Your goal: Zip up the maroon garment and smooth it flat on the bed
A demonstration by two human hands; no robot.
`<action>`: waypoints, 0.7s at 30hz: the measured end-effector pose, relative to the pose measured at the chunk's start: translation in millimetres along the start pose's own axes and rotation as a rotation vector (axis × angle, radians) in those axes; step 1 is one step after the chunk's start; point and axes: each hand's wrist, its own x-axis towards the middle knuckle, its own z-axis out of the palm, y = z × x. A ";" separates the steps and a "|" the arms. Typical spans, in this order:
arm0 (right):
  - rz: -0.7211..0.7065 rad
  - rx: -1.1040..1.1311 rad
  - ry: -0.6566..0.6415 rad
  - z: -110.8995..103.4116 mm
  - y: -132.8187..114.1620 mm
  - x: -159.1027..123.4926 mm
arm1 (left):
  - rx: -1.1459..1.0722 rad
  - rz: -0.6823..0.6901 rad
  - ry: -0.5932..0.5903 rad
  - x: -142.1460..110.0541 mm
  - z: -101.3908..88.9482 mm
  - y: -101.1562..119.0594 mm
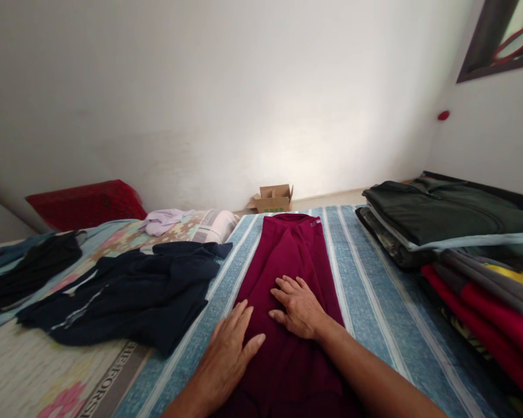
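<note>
A maroon garment (287, 255) lies folded into a long narrow strip on a blue striped bedsheet (366, 290), running away from me. My left hand (229, 357) rests flat on the garment's near left part, fingers stretched out. My right hand (298, 307) lies flat on its middle, fingers spread and pointing left. Neither hand holds anything.
A crumpled dark navy garment (139, 290) lies to the left on a floral sheet (21, 377). A stack of folded clothes (453, 232) stands at the right. A red pillow (87, 203), a lilac cloth (163, 220) and an open cardboard box (273, 198) sit by the wall.
</note>
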 end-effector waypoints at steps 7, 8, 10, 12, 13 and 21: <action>0.010 -0.005 -0.040 1.6 0.7 -1.2 | -0.286 -0.336 0.140 -50.6 -4.4 -47.2; 0.016 -0.007 -0.049 1.0 1.2 -0.7 | -0.349 -0.390 0.132 -58.0 -5.4 -51.3; 0.029 -0.009 -0.076 -2.6 1.6 0.3 | -0.484 -0.487 0.108 -70.8 -7.8 -57.1; 0.040 -0.005 -0.110 -10.6 -0.8 -0.9 | -0.619 -0.576 0.054 -80.7 -11.2 -59.1; 0.042 -0.003 -0.125 -16.3 -3.9 -3.6 | -0.680 -0.617 0.015 -84.7 -13.3 -58.8; -0.121 0.015 -0.246 -46.6 -68.4 -102.1 | -0.860 -0.636 -0.217 -99.9 -32.5 -32.2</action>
